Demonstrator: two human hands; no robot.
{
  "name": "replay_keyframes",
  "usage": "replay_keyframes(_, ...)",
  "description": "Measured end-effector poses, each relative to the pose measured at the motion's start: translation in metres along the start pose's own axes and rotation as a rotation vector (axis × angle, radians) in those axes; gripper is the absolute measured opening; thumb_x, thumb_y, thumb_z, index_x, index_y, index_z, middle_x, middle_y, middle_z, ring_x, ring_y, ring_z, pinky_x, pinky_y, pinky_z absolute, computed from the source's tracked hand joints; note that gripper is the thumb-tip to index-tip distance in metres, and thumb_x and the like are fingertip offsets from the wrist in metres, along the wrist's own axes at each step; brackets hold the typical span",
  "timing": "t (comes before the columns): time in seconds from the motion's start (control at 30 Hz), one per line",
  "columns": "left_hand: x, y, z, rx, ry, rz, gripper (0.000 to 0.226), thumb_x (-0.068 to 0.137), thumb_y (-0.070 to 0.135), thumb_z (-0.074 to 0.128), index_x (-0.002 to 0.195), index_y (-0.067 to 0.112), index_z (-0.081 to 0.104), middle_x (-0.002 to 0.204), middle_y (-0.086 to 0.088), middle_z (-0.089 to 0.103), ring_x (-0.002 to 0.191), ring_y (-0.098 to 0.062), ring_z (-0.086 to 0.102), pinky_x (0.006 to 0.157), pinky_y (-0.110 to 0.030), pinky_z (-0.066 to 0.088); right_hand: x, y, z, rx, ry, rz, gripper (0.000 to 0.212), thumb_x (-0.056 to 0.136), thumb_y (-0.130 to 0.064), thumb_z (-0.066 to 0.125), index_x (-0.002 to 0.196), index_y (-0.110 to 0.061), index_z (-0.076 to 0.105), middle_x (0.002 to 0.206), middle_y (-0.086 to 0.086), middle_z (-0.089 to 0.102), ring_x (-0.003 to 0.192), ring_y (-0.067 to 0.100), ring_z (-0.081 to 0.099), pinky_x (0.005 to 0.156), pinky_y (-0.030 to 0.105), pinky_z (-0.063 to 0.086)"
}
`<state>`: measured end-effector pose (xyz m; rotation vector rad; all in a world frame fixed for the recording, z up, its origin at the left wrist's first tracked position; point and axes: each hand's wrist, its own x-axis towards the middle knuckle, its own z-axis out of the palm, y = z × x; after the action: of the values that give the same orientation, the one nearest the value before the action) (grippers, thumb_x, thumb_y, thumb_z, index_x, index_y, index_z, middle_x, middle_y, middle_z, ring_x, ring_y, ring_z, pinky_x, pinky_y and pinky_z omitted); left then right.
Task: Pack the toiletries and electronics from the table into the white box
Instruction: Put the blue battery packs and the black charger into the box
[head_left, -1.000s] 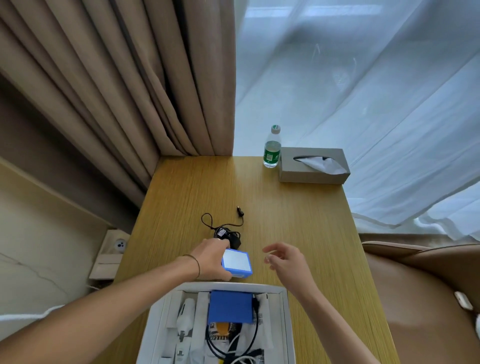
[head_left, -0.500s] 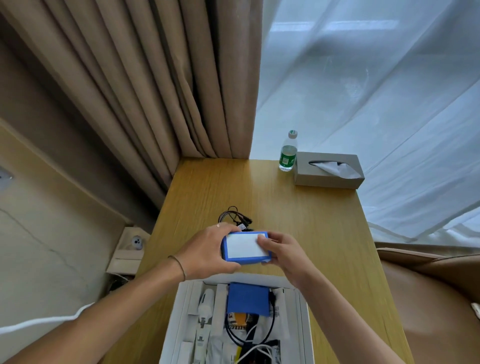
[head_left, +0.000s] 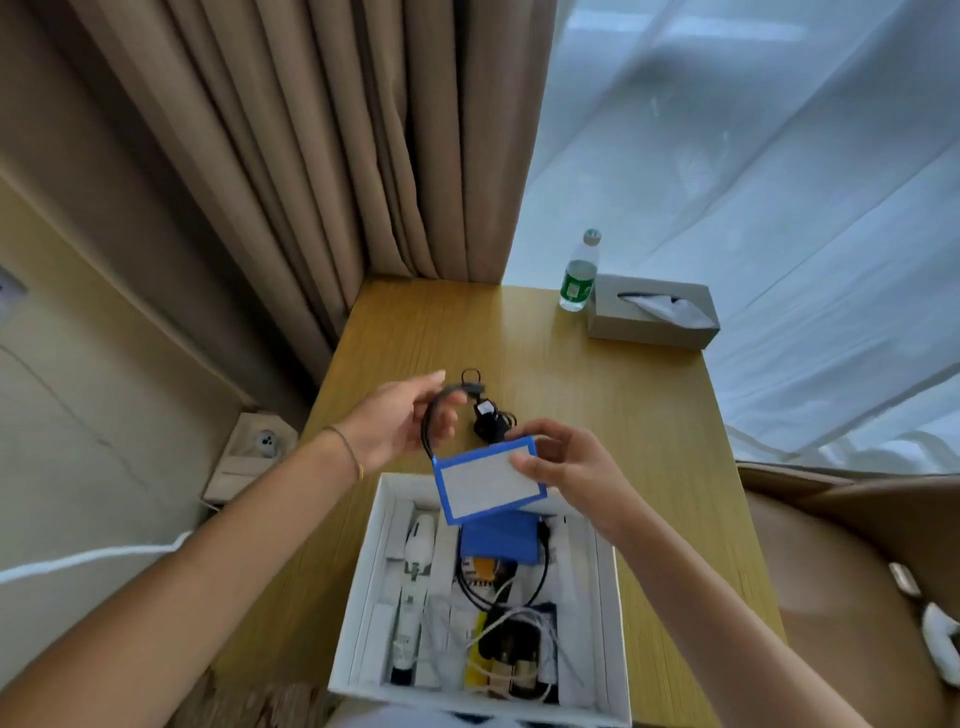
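My right hand (head_left: 569, 467) holds a flat blue-edged device with a white face (head_left: 485, 480), tilted just above the far edge of the white box (head_left: 358, 597). A black cable (head_left: 428, 421) runs up from the device's left corner, and my left hand (head_left: 400, 426) pinches it above the table. A black adapter with a coiled lead (head_left: 488, 421) lies on the wooden table (head_left: 623, 415) behind the device. Inside the box are a blue case (head_left: 498, 538), a white tube (head_left: 418, 545), cables and small bottles.
A water bottle (head_left: 579, 273) and a grey tissue box (head_left: 652, 312) stand at the table's far right corner. Beige curtains hang behind the table. A brown leather chair (head_left: 857, 571) is to the right, and a wall socket (head_left: 265, 441) sits low on the left.
The blue device was picked up from the table and now hangs over the box in my right hand alone. My left hand let go of it and took its black cable.
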<state>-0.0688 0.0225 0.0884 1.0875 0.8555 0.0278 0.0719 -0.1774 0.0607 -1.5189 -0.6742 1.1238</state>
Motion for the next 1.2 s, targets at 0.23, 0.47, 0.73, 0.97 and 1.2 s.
replay_keyframes(0.23,-0.013,-0.007,0.000,-0.011,-0.126,-0.013,0.035,0.104,0.027,0.047,0.121,0.003,0.067,0.066,0.002,0.050,0.058,-0.013,0.050,0.058,-0.028,0.055,-0.034,0.028,0.004,-0.026,-0.032,0.102,0.020,0.091,-0.014,0.074,0.110,-0.011,0.071,0.099,0.011,0.078,0.086,0.019,0.073,0.068,0.026,0.059)
replay_keyframes(0.47,-0.014,-0.034,0.000,0.203,-0.096,0.052,0.029,0.105,0.018,0.048,0.119,0.003,0.067,0.071,-0.002,0.053,0.062,-0.017,0.056,0.067,-0.035,0.063,-0.059,0.056,0.012,-0.208,-0.174,0.283,0.022,0.093,-0.009,0.069,0.114,-0.014,0.070,0.109,0.014,0.075,0.096,0.021,0.071,0.074,0.026,0.057)
replay_keyframes(0.73,-0.016,-0.076,0.005,0.552,-0.183,0.047,0.020,0.103,0.017,0.051,0.106,0.010,0.070,0.064,-0.001,0.057,0.056,-0.015,0.059,0.063,-0.033,0.061,-0.064,0.084,0.030,-0.539,-0.285,0.359,0.028,0.090,-0.010,0.072,0.113,-0.022,0.065,0.098,0.003,0.073,0.087,0.018,0.068,0.082,0.030,0.056)
replay_keyframes(0.97,-0.017,-0.101,0.002,0.694,-0.213,0.013,0.017,0.103,0.017,0.050,0.108,0.015,0.066,0.064,-0.006,0.057,0.053,-0.019,0.057,0.063,-0.040,0.059,-0.058,0.107,0.059,-0.811,-0.345,0.293,0.033,0.087,-0.016,0.075,0.119,-0.022,0.066,0.102,-0.001,0.064,0.090,0.019,0.062,0.082,0.032,0.054)
replay_keyframes(1.2,-0.017,-0.109,-0.001,0.900,-0.233,0.056,0.017,0.103,0.017,0.050,0.101,0.026,0.064,0.069,-0.006,0.059,0.059,-0.020,0.058,0.064,-0.039,0.060,-0.051,0.122,0.078,-0.984,-0.313,0.249,0.034,0.085,-0.022,0.078,0.117,-0.028,0.066,0.106,0.001,0.070,0.091,0.020,0.064,0.083,0.041,0.058)
